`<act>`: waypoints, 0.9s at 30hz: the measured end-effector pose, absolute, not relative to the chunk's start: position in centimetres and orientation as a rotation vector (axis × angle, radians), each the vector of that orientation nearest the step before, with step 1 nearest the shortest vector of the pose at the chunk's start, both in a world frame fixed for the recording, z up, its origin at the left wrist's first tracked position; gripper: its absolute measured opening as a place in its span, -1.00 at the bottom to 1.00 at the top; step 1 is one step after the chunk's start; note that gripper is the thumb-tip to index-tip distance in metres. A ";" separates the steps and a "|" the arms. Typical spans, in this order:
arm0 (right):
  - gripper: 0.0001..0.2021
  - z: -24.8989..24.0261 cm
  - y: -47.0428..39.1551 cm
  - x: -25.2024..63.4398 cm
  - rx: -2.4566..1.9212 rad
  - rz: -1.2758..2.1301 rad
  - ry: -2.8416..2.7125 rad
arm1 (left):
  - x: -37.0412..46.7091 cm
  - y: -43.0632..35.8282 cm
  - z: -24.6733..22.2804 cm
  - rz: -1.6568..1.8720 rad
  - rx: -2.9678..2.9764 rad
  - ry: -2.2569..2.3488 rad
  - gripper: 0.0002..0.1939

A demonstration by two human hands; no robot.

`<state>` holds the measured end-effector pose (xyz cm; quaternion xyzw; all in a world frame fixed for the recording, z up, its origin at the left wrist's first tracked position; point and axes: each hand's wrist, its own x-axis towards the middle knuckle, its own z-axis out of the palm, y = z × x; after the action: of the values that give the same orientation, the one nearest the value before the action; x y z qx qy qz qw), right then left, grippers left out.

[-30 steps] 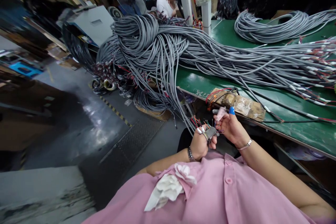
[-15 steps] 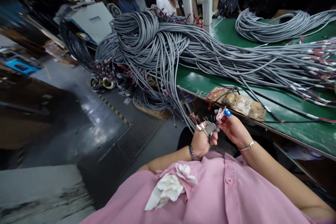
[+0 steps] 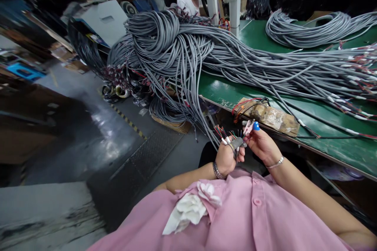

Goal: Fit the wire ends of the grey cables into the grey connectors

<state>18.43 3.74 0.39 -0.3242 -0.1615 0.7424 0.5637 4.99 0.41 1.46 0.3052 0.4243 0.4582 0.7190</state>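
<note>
Close to my body, my left hand (image 3: 226,160) is closed around the ends of several grey cables (image 3: 210,129). Thin coloured wires (image 3: 219,131) fan out above its fingers, with white sleeves at their base. A grey wrap (image 3: 236,142) covers what looks like the left thumb. Just to the right, my right hand (image 3: 265,147) pinches a small pink clip-like piece (image 3: 249,126) beside the wire ends. The right thumb wears a blue finger cap (image 3: 256,126). Whether the pink piece touches a wire is too small to tell.
A large heap of grey cables (image 3: 165,43) covers the green bench (image 3: 218,88) and hangs over its edge. A worn wooden block (image 3: 273,117) with wires lies at the front edge. Another coil (image 3: 312,31) rests farther back. A person in white (image 3: 187,0) is behind the bench.
The view has shifted very slightly. Both hands hold almost the same place, and the pink piece has turned a little in my right fingers.
</note>
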 end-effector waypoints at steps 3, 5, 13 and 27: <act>-0.72 0.3 3.6 18.4 -0.754 1.761 -0.401 | 4.9 0.2 1.4 0.997 0.699 0.943 -0.66; -0.69 0.4 3.4 18.6 -0.751 1.779 -0.414 | 4.8 0.0 1.4 1.000 0.703 0.939 -0.66; -0.63 1.0 3.3 19.4 -0.792 1.879 -0.494 | 4.2 -0.8 1.9 1.046 0.792 0.960 -0.66; -0.64 0.1 2.9 18.5 -1.070 1.346 -0.767 | 4.9 0.2 1.8 1.115 0.819 1.044 -0.67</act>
<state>18.49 2.93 0.14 -0.4592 -0.3295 0.5781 0.5886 4.85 0.20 1.84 0.3602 0.4590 0.4903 0.6474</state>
